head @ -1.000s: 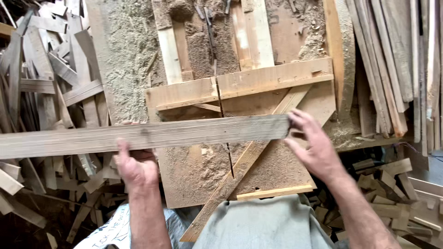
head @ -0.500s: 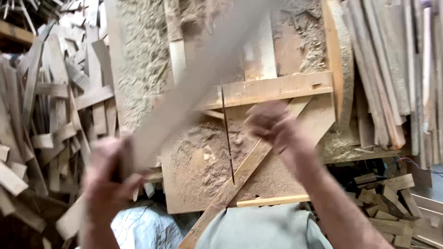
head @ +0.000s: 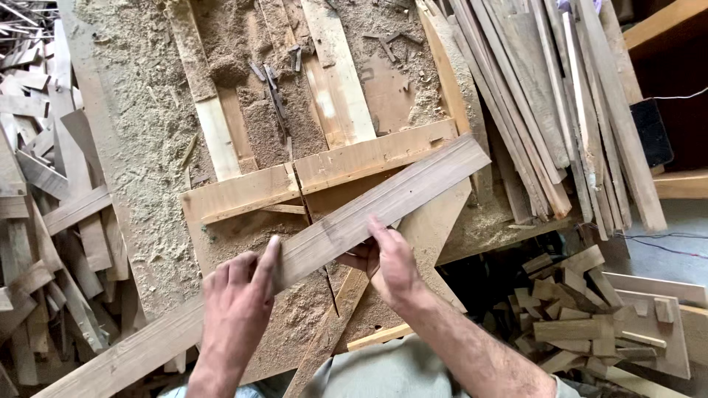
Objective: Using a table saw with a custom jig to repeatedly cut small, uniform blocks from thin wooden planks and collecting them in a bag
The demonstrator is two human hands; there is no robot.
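Observation:
A long flat wooden plank (head: 398,200) lies slanted across the sawdust-covered work surface (head: 140,147), from lower left up to the right. My left hand (head: 237,295) grips its near edge at the middle, thumb on top. My right hand (head: 387,264) holds the same plank a little further right, fingers under it and thumb over its edge. Under the plank sits a wooden guide board (head: 369,156) with a thin saw slot (head: 313,236) running toward me.
Stacked thin strips (head: 560,110) lean at the right of the surface. Offcut pieces pile up on the left (head: 44,221) and on the floor at lower right (head: 582,324). Small chips lie in the sawdust at the top (head: 273,88).
The plank swung from level across the surface, up through a steep blurred tilt, and now rests slanted with its right end higher. Both hands shifted closer together near its middle.

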